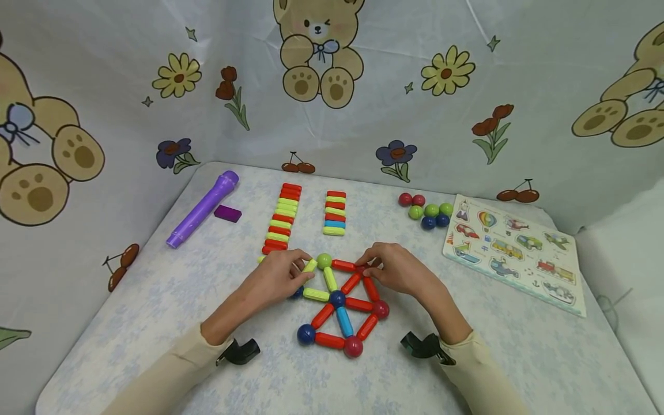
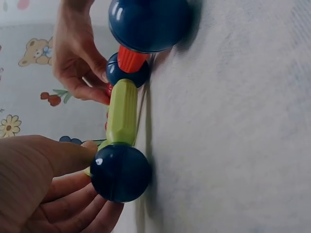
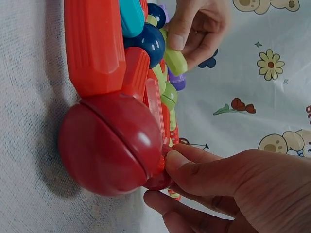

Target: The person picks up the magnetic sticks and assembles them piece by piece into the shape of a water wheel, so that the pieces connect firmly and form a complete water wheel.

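Note:
My left hand (image 1: 275, 275) pinches a yellow-green magnetic rod (image 3: 175, 59) by one end, between a green ball (image 1: 324, 261) and a dark blue ball (image 2: 121, 173). These balls belong to a flat wheel-like frame of rods around a central blue ball (image 1: 337, 298). At the frame's upper right, my right hand (image 1: 396, 268) pinches a red ball (image 1: 361, 268), mostly covered by the fingers. Red rods (image 1: 358, 304), yellow-green rods (image 1: 316, 295) and one blue rod (image 1: 344, 321) form the spokes and sides. Two more red balls (image 1: 381, 309) and another blue ball (image 1: 306, 334) mark the near corners.
Behind the frame lie two columns of rods (image 1: 280, 225) (image 1: 335, 212). Loose balls (image 1: 431, 210) sit beside a picture puzzle board (image 1: 513, 253) at right. A purple microphone-shaped toy (image 1: 203, 208) and a purple block (image 1: 227, 213) lie at left. Patterned cloth hangs behind.

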